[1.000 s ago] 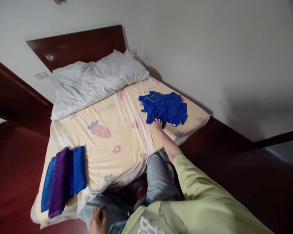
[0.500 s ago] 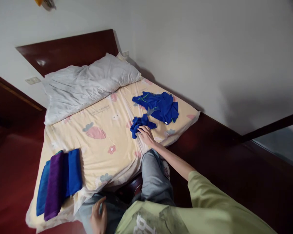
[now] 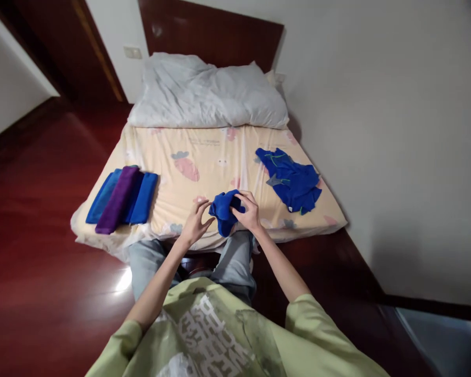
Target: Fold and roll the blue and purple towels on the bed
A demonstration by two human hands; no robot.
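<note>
A small crumpled blue cloth point(image 3: 224, 210) is held up over the front edge of the bed. My right hand point(image 3: 248, 210) grips its right side between thumb and fingers. My left hand point(image 3: 197, 224) is at the cloth's left edge, thumb and fingers apart, with the fingertips close to the fabric. To the right on the bed lies a larger crumpled blue garment point(image 3: 296, 180) with green seams and a grey patch. Folded cloths rest on the bed's left side: a purple one point(image 3: 118, 200) lies over blue ones point(image 3: 144, 198).
The bed point(image 3: 180, 209) has a yellow patterned sheet. A grey-white pillow point(image 3: 215, 99) lies against the dark headboard point(image 3: 220, 31). My knees are against the bed's front edge. A wall stands close along the right side.
My right hand has picked up the small blue cloth from the bed and brought it to the middle. My left hand has risen from my lap to the cloth. The view has turned left.
</note>
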